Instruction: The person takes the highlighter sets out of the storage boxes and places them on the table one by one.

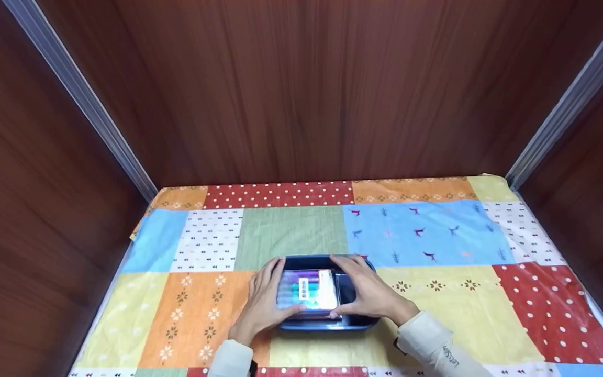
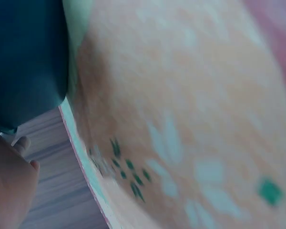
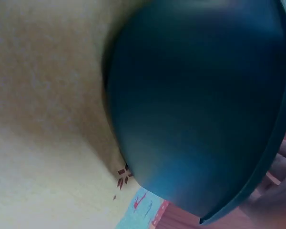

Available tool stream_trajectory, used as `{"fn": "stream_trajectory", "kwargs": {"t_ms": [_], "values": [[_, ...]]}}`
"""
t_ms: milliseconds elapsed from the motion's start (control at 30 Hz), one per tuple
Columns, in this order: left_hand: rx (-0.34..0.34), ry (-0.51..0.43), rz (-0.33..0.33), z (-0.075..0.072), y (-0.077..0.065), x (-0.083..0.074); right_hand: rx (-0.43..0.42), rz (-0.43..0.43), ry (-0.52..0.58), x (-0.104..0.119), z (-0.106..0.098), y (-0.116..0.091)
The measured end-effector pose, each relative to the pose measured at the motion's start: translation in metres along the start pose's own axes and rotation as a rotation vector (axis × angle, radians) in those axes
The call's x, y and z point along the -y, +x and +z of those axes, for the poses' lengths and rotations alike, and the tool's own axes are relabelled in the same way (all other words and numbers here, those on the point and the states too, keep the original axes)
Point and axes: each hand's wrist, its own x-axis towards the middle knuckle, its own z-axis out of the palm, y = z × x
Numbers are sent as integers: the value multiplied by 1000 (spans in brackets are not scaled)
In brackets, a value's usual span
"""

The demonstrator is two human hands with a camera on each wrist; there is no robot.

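A dark blue tub [image 1: 327, 326] with rounded ends stands on the tablecloth, its side wall filling much of the right wrist view. Inside, toward its left end, lies a stack of glossy flat cases [image 1: 322, 293], the top one purple and teal with white label patches. My left hand [image 1: 262, 301] grips the stack's left side, thumb on its near edge and fingers by the tub's far rim. On the other side my right hand [image 1: 372, 293] reaches over the tub, thumb at the stack's near right corner, fingers spread toward the far rim. Both palms hide parts of the tub's ends.
A patchwork-print tablecloth [image 1: 291, 230] covers the table. Brown wood-grain panels [image 1: 301, 94] rise behind it and on both sides, joined by metal corner strips [image 1: 84, 99]. Dark tub floor [image 1: 350, 288] shows right of the stack.
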Motion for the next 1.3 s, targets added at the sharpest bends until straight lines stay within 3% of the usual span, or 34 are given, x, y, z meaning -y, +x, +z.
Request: {"fn": "stream_trajectory", "kwargs": {"t_ms": [67, 100, 167, 400, 700, 1000, 1300], "values": [[83, 6, -53, 21, 5, 34, 10, 70, -8, -11, 18, 4], [105, 8, -44, 27, 7, 46, -8, 89, -10, -15, 24, 4], [99, -13, -58, 33, 8, 51, 14, 107, -5, -19, 29, 3], [33, -50, -122, 37, 7, 47, 51, 96, 26, -18, 31, 3], [118, -183, -280, 35, 6, 45, 85, 193, 52, -18, 37, 5], [123, -296, -289, 36, 4, 48, 141, 183, -27, -19, 40, 9], [124, -298, -309, 36, 4, 47, 124, 204, -49, -18, 46, 13]]}}
